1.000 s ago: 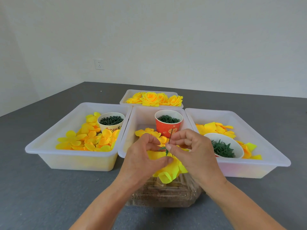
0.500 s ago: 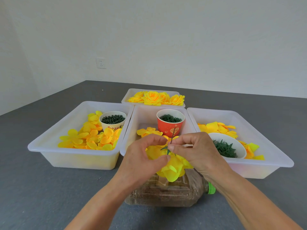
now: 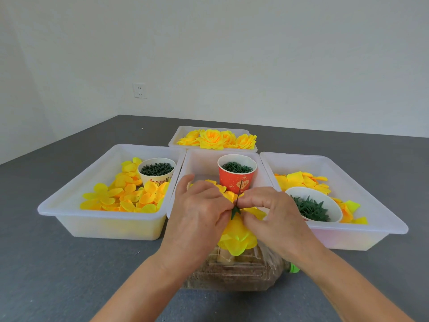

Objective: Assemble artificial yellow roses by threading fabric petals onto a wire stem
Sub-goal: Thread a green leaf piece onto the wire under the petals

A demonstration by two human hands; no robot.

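While both hands meet at the centre of the frame, the half-built yellow fabric rose [image 3: 236, 238] hangs upside down between them, just above a clear plastic bottle lying on its side with brownish grains inside [image 3: 232, 273]; the left hand [image 3: 197, 214] curls its fingers around the soft petals, and the right hand [image 3: 269, 212] pinches the thin dark wire stem [image 3: 239, 194] where a small green plastic star-shaped calyx [image 3: 235, 211] sits on it. I judge the step to be pushing the calyx down the wire against the petals; the next move calls for a firm hold on the bloom and a straight slide along the stem, because the fabric is limp and folds easily.

Behind, in the middle of the frame, a red paper cup of small green rings [image 3: 236, 175] stands in a translucent white plastic tray [image 3: 202, 159]; the tray at the left [image 3: 69, 205] holds loose flat yellow petals [image 3: 125, 196], smooth and rounded; a white bowl of spiky green calyxes [image 3: 311, 208] is at the right; finished yellow roses [image 3: 216, 139] lie in the far tray.
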